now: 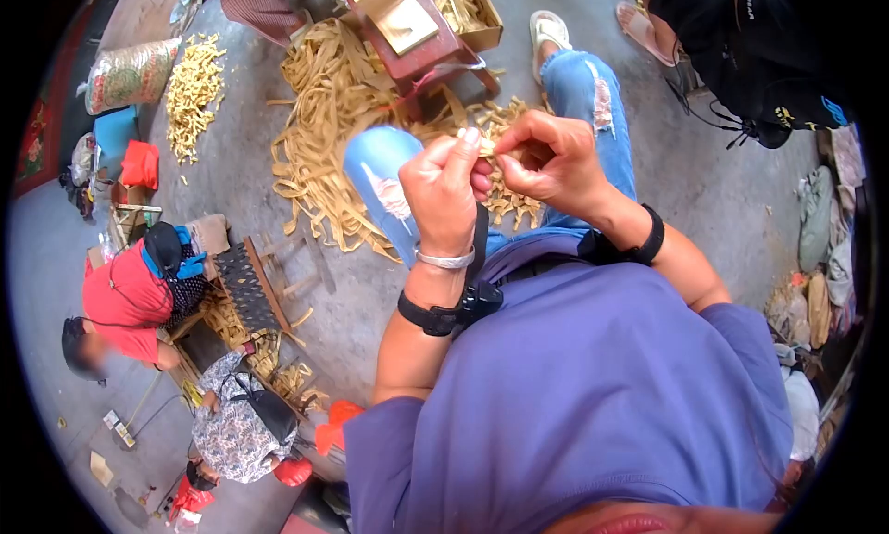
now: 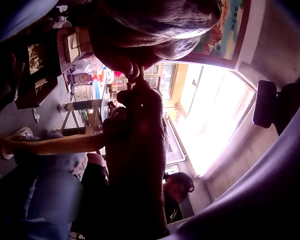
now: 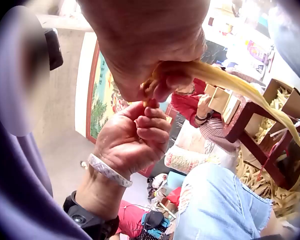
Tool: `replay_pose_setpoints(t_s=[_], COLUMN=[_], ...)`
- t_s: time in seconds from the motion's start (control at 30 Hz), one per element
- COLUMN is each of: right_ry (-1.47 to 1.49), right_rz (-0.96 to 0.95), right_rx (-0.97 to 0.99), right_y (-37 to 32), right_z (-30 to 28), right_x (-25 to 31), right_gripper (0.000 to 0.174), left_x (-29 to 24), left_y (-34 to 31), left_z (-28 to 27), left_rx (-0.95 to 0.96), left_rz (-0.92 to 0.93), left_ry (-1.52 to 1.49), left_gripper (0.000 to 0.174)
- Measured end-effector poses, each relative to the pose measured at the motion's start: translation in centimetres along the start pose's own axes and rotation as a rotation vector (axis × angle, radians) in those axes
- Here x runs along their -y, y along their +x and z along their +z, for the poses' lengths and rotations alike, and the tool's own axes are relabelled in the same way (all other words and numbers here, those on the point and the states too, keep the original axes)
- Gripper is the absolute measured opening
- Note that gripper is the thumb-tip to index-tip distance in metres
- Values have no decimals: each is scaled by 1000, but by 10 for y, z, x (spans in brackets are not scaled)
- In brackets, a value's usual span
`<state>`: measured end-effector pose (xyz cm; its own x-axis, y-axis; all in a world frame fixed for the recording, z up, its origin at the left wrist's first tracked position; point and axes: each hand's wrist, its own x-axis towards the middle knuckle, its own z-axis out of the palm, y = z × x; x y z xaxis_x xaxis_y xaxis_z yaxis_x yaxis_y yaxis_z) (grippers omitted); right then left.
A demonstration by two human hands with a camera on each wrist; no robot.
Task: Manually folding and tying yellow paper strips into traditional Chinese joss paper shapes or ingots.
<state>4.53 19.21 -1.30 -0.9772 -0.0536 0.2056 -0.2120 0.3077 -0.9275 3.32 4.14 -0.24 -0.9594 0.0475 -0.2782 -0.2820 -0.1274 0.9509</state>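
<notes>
Both hands meet in front of the lap over a small piece of a flat, yellowish strip. My left hand [image 1: 443, 187], with a silver bracelet at the wrist, pinches the piece between thumb and fingers. My right hand [image 1: 560, 163] pinches it from the other side, thumb and index finger bent together. In the right wrist view, a long yellow strip [image 3: 235, 84] trails from under the right hand toward the right edge. A twisted bit of it shows between the two hands, partly hidden by the fingers. In the left wrist view the hands are mostly dark.
A heap of long strips [image 1: 319, 154] lies on the floor ahead, beside a dark red stool [image 1: 407, 66] and a cardboard box [image 1: 486, 36]. Small yellow pieces [image 1: 194, 89] are piled farther left. Two people sit at left, one in a red shirt [image 1: 120, 298], near a woven-top bench [image 1: 250, 288].
</notes>
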Motion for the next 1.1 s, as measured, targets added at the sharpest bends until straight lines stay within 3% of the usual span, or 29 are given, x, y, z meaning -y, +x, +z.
replay_pose_setpoints(t_s=[0.1,0.13,0.17,0.23,0.27,0.37,0.4,0.5,0.53,0.63,0.67,0.77,0.8,0.9,1.03,1.1], right_ry=[23,229,443,550,608,546,574,649,607,504,516,242,150,50,25,-5], right_rz=[19,136,350,370,410,428,440,386,387,287,339,200,150,-84,-49,-57], right_rx=[74,76,129,184,192,276,302,300,302,369,348,390,399,475,472,446], right_y=[1,-1,-2,7,12,23,27,37,41,48,52,70,77,100,126,142], right_z=[-12,-13,-18,-30,-33,-34,-32,-29,-30,-30,-27,-30,-34,-35,-29,-21], right_x=[-10,-19,-25,-26,-23,-15,-13,-11,-7,-16,-14,-11,-7,-33,-50,-62], right_gripper=[17,17,14,14,16,16,16,17,18,18,19,24,24,20,17,17], left_x=[1,-5,-9,-16,-22,-51,-53,-48,-43,-50,-46,-41,-40,-42,-28,-12], left_y=[14,20,25,37,41,43,45,49,53,63,68,78,80,94,125,145], left_z=[-10,-19,-24,-33,-39,-29,-24,-23,-24,-16,-15,-20,-20,-30,-47,-54], left_rx=[43,66,45,4,121,379,438,469,417,395,398,543,567,575,601,574], left_rz=[-24,-55,34,211,286,773,813,440,543,960,983,885,829,708,483,200], left_ry=[-60,-51,-32,8,105,822,837,769,769,1150,1166,1149,1021,1007,883,614], left_gripper=[26,25,26,30,32,40,46,40,30,22,17,14,8,8,17,21])
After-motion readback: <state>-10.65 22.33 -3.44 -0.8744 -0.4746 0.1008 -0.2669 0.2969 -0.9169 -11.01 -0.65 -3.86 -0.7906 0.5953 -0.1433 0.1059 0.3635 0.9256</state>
